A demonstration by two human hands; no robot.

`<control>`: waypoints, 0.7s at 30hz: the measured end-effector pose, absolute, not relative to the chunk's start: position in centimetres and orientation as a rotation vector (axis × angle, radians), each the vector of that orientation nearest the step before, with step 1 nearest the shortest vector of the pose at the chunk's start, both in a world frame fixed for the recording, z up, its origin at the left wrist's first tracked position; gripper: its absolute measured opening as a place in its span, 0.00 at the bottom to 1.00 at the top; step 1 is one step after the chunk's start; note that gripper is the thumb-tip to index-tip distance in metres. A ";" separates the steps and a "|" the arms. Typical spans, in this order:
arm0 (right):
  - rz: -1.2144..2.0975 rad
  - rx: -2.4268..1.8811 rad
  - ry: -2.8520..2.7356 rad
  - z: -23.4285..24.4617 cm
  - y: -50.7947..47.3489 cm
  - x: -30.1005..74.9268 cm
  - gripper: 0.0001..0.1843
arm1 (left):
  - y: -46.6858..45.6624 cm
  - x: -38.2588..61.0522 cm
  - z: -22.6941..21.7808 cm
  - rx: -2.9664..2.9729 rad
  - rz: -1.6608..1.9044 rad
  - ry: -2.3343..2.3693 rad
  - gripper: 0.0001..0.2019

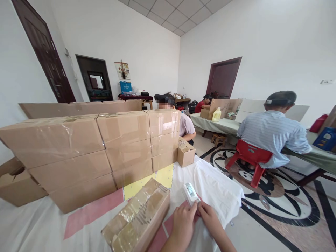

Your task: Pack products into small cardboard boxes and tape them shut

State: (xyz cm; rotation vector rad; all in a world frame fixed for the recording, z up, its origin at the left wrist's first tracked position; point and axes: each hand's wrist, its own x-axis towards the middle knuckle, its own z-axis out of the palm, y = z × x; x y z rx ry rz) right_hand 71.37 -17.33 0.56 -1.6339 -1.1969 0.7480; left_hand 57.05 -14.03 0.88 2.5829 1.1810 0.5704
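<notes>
Far left of my fingers, a loose cardboard box (21, 190) sits on the cloth-covered table (217, 183). Next, left of and beyond my fingers: a wall of stacked cartons (128, 150), three high, clear tape on the top ones. Nearer, just left of my left fingers, a long taped carton (143, 213) lies slantwise, brown tape along its top, not touched by either hand.

My left hand (183, 222) is closed round the near end of a small white box (191, 193), thumb at its edge. The white box sticks out past my fingertips, pointing away and a bit left, printed patch facing up; can't tell if its underside touches the cloth. Straight beyond it, by the stack's right end, a small carton (186, 153); behind that, a person in a pale top (187, 126).

My right hand (210, 215) comes in on the right, fingertips bunched at the same near end, beside my left thumb; can't tell whether they grip or only touch.

Well beyond my fingers to the right: a yellow bottle (216, 114) on another table (228, 126), then a person in a light blue shirt (273, 136) on a red chair (252, 154).
</notes>
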 end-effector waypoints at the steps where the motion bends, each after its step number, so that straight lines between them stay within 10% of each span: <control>1: 0.752 -1.639 -1.197 0.8 -17.4 71.3 0.22 | -14.0 57.2 1.1 2.579 0.550 1.188 0.24; 21: 0.796 -1.583 -1.169 2.2 -17.9 70.6 0.25 | -13.5 57.2 -0.3 2.706 0.998 1.058 0.23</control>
